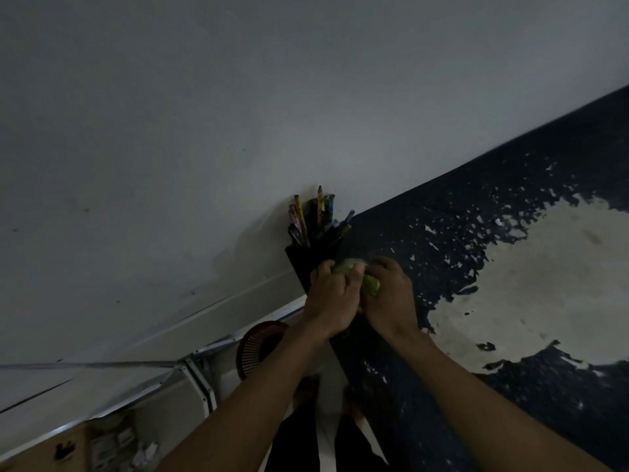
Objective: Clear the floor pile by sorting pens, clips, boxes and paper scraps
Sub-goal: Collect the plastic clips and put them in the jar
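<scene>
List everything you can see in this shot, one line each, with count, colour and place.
Pencils and pens: count unclear, yellow, blue and pink, standing in the holder.
Holder: one, black, against the wall.
Green object: one, light green, gripped between both hands.
Basket: one, dark red, on the floor below the left forearm.
Dark surface: one, black with worn pale patches, at right.
Wall: white-grey, upper left.
Left hand: one, on the green object.
Right hand: one, likewise.
</scene>
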